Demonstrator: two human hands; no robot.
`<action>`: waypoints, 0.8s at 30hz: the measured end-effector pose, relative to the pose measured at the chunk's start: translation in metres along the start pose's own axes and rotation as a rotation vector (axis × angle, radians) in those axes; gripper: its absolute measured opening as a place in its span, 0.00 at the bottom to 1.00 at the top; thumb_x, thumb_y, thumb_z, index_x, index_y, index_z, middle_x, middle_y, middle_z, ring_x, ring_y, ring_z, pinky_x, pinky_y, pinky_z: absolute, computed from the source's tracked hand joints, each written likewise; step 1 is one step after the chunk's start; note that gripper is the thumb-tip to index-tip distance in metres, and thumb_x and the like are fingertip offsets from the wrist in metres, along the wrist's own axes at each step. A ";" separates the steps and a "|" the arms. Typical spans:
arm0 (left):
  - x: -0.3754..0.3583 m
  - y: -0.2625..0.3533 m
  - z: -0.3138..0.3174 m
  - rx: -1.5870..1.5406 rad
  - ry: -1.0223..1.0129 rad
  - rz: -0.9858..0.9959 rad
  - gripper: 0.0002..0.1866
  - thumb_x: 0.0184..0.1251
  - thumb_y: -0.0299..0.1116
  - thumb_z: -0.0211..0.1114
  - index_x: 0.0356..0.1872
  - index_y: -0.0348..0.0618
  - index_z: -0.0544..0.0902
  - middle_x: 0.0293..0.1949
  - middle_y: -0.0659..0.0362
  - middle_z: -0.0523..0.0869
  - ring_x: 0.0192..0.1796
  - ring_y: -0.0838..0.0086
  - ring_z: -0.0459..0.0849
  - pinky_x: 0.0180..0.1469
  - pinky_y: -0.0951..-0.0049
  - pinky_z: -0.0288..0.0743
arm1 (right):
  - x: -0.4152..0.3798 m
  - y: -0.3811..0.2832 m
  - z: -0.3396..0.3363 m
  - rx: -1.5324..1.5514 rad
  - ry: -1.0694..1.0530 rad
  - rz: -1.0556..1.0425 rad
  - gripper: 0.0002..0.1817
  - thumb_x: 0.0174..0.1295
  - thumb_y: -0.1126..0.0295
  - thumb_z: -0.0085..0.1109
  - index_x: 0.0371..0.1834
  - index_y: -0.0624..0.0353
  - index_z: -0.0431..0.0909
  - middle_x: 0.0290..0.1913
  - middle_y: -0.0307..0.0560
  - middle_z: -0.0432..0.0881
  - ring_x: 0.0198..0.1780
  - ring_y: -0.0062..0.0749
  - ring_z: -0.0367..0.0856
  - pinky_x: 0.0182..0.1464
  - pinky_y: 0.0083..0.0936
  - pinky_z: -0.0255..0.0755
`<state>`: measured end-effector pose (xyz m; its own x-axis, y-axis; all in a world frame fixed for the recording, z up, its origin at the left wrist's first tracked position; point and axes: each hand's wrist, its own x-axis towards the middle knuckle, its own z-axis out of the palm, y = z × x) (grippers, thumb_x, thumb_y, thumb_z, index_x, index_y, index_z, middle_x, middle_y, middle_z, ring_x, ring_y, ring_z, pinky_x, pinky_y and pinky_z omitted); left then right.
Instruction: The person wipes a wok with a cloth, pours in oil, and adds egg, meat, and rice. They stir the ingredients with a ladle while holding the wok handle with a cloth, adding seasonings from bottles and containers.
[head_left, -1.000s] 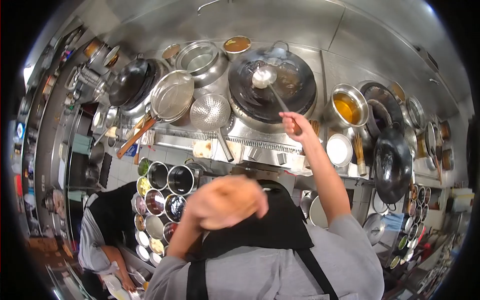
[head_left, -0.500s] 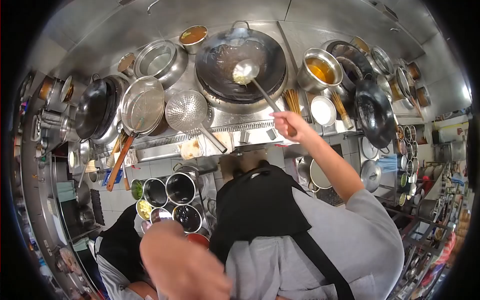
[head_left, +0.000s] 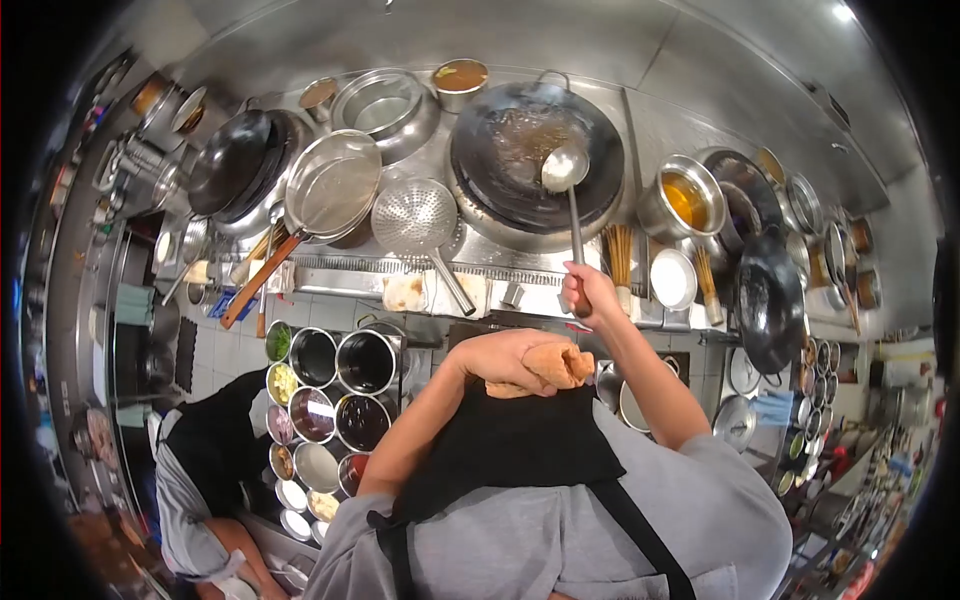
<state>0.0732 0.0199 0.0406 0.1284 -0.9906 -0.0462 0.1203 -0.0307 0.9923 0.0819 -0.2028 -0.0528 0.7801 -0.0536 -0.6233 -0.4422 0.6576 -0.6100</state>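
My right hand (head_left: 590,296) is closed round the handle of a ladle (head_left: 575,222). The ladle's bowl rests or hovers over the right side of a large dark wok (head_left: 487,168), which has a wet, brownish sheen inside. In front of the black apron (head_left: 520,440), my left hand (head_left: 505,358) grips a folded tan cloth (head_left: 560,364). That cloth bulges out beyond the fingers, nearer to me than the wok's rim.
Left of the wok lie a perforated skimmer (head_left: 414,217) and a wire strainer (head_left: 334,185). A pot of amber liquid (head_left: 687,203), bamboo brushes (head_left: 620,260) and a white bowl (head_left: 673,279) stand right. Ingredient tins (head_left: 365,362) and another person (head_left: 215,470) are lower left.
My left hand has swung from the lower left to the front of the apron, and a cloth now shows in it. The view has shifted; pale bits beneath the ladle no longer show.
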 end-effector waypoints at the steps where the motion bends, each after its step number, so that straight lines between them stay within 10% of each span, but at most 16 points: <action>1: -0.003 0.005 0.000 0.007 0.056 -0.038 0.29 0.53 0.28 0.74 0.58 0.41 0.76 0.50 0.61 0.82 0.51 0.77 0.78 0.56 0.75 0.72 | -0.009 -0.007 0.005 0.009 -0.050 0.057 0.07 0.66 0.71 0.54 0.40 0.56 0.66 0.19 0.36 0.69 0.15 0.24 0.66 0.13 0.25 0.60; 6: 0.011 0.007 0.013 -0.024 0.184 -0.051 0.29 0.53 0.28 0.74 0.59 0.41 0.76 0.51 0.61 0.82 0.53 0.77 0.78 0.56 0.74 0.72 | 0.081 -0.060 0.000 0.048 -0.269 0.172 0.05 0.67 0.69 0.55 0.34 0.55 0.70 0.19 0.35 0.70 0.15 0.19 0.65 0.14 0.19 0.59; 13: 0.034 0.003 0.011 0.223 0.041 -0.038 0.27 0.53 0.32 0.74 0.56 0.42 0.76 0.47 0.57 0.84 0.49 0.73 0.81 0.53 0.71 0.73 | 0.088 -0.026 -0.040 -0.485 0.021 -0.289 0.07 0.68 0.66 0.52 0.36 0.56 0.66 0.19 0.39 0.70 0.12 0.24 0.67 0.13 0.24 0.63; 20: 0.018 0.010 0.021 0.100 0.402 -0.093 0.28 0.56 0.36 0.74 0.57 0.42 0.75 0.47 0.59 0.83 0.51 0.75 0.80 0.56 0.71 0.72 | 0.021 -0.024 -0.040 -0.147 -0.186 0.157 0.11 0.67 0.63 0.57 0.38 0.57 0.69 0.21 0.36 0.70 0.13 0.22 0.64 0.13 0.23 0.62; 24: 0.039 -0.007 0.011 0.126 0.347 -0.102 0.28 0.55 0.36 0.75 0.57 0.41 0.75 0.49 0.59 0.82 0.52 0.76 0.79 0.57 0.71 0.71 | 0.078 -0.051 -0.024 -0.594 -0.093 -0.203 0.08 0.65 0.67 0.58 0.38 0.58 0.71 0.17 0.35 0.69 0.13 0.21 0.68 0.13 0.22 0.62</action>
<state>0.0668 -0.0196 0.0332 0.4501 -0.8786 -0.1599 0.0300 -0.1641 0.9860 0.1544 -0.2584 -0.0819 0.8975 -0.0502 -0.4381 -0.4309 0.1107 -0.8956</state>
